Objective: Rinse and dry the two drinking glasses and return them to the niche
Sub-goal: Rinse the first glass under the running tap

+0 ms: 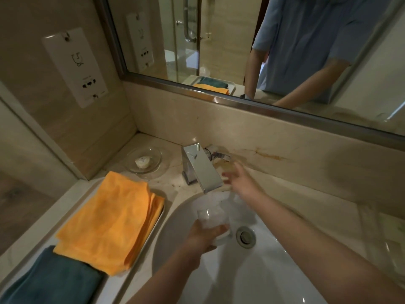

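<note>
Head cam only, so here goes. Left hand has its grip wrapped around a drinking glass, held over the white sink right under the chrome faucet. Right hand is reaching beside the faucet, fingers spread and loose, grasping nothing; it's pretty blurred though, so can't say if it touches the handle. Orange towels and a teal towel sit in a tray on the bench, soap dish behind them.
</note>
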A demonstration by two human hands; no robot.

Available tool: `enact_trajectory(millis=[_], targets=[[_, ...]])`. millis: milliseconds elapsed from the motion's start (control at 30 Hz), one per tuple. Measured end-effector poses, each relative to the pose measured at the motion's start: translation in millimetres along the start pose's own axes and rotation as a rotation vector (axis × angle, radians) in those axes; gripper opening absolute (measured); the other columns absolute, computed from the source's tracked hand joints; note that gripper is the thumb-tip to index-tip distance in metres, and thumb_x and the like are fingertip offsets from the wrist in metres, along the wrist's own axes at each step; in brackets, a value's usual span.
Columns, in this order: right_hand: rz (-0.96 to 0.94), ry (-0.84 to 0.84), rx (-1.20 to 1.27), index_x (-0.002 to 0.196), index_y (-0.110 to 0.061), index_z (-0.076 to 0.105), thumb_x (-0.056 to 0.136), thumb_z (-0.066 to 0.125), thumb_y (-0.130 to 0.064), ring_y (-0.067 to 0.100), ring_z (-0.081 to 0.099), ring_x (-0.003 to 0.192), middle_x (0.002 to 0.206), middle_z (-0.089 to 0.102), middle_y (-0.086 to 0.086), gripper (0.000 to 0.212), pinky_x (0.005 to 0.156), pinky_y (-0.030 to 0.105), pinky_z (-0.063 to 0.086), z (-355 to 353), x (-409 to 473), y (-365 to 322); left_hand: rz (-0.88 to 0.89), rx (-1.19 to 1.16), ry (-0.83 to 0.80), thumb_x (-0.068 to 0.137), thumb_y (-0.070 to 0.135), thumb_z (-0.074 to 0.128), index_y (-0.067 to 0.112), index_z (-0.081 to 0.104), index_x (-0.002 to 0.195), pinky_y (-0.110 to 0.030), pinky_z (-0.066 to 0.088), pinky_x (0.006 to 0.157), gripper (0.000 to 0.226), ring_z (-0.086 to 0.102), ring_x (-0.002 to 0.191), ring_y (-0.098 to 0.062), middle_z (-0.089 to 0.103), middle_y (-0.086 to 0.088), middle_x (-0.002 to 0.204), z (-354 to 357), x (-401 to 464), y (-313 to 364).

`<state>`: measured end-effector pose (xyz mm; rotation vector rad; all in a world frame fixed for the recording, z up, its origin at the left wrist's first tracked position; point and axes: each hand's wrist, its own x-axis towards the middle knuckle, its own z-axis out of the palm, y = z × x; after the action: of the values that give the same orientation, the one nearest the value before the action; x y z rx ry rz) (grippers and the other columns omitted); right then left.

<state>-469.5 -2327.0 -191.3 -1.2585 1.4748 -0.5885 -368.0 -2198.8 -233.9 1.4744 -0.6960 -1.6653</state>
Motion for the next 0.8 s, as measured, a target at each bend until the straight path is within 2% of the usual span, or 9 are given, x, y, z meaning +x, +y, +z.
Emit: enact_trajectory(millis=[67,133,200,267,400,500,633,700,800], targets=[[0.065,-0.053,0.043,0.143,-0.019,0.031,0.099,0.040,-0.025,0.017,0.057,0.090,0.115,0.058,0.003,0.045,0.072,0.027,0.044,3,-11,19,-0.058,-0.037,-0.038,0.069,0.033,0.078,0.026,0.057,0.091,-0.032,0.051,0.085,0.032,0.062,0.087,-0.013,0.065,0.006,0.092,-2,2,-5],[0.150,-0.173,0.004,0.131,-0.019,0.046,0.098,0.042,-0.034,0.019,0.057,0.104,0.120,0.059,0.001,0.037,0.089,0.035,0.046,8,-21,40,-0.115,-0.066,-0.068,0.063,0.038,0.078,0.023,0.060,0.096,-0.030,0.053,0.078,0.041,0.065,0.085,-0.015,0.071,0.007,0.086,-5,9,-12],[0.210,-0.296,-0.041,0.125,-0.027,0.052,0.091,0.045,-0.053,0.019,0.054,0.115,0.126,0.057,-0.003,0.044,0.100,0.039,0.044,16,-28,59,-0.167,-0.087,-0.103,0.067,0.037,0.076,0.019,0.064,0.096,-0.028,0.052,0.071,0.036,0.065,0.078,-0.016,0.073,0.009,0.076,-8,11,-15],[0.238,-0.349,0.030,0.117,-0.035,0.053,0.072,0.053,-0.073,0.020,0.056,0.115,0.125,0.058,-0.004,0.059,0.100,0.044,0.045,24,-30,72,-0.226,-0.097,-0.155,0.067,0.043,0.068,0.019,0.066,0.097,-0.029,0.052,0.072,0.039,0.065,0.073,-0.017,0.072,0.005,0.081,-11,13,-19],[0.367,-0.328,0.239,0.122,-0.029,0.043,0.082,0.055,-0.060,0.023,0.062,0.105,0.120,0.058,0.005,0.053,0.087,0.038,0.054,33,-28,84,-0.344,-0.087,-0.188,0.075,0.068,0.046,0.022,0.066,0.106,-0.034,0.049,0.080,0.059,0.067,0.085,-0.016,0.073,0.001,0.098,-17,21,-22],[0.434,-0.237,0.298,0.123,-0.028,0.043,0.073,0.065,-0.059,0.026,0.063,0.102,0.119,0.059,0.007,0.063,0.086,0.041,0.055,46,-26,86,-0.380,-0.046,-0.123,0.078,0.075,0.030,0.020,0.064,0.103,-0.035,0.050,0.081,0.069,0.064,0.094,-0.018,0.072,-0.003,0.099,-18,28,-17],[0.488,-0.111,0.328,0.111,-0.019,0.059,0.080,0.063,-0.043,0.024,0.064,0.088,0.102,0.066,0.011,0.040,0.062,0.028,0.049,58,-24,81,-0.320,0.120,0.093,0.086,0.069,0.023,0.021,0.055,0.100,-0.034,0.048,0.081,0.060,0.057,0.099,-0.023,0.063,-0.006,0.103,-11,37,-5],[0.570,-0.074,0.480,0.110,-0.014,0.060,0.087,0.058,-0.039,0.029,0.065,0.086,0.100,0.067,0.016,0.035,0.061,0.029,0.049,63,-23,80,-0.251,0.164,0.182,0.089,0.061,0.033,0.013,0.052,0.117,-0.035,0.047,0.090,0.059,0.055,0.110,-0.028,0.057,-0.011,0.120,-12,53,-9],[0.637,-0.055,0.504,0.115,-0.013,0.057,0.091,0.048,-0.046,0.028,0.062,0.083,0.098,0.065,0.016,0.041,0.062,0.031,0.048,71,-24,79,-0.192,0.192,0.191,0.099,0.028,0.030,0.005,0.057,0.105,-0.023,0.046,0.082,0.035,0.059,0.096,-0.025,0.059,-0.022,0.116,-10,70,-5]])
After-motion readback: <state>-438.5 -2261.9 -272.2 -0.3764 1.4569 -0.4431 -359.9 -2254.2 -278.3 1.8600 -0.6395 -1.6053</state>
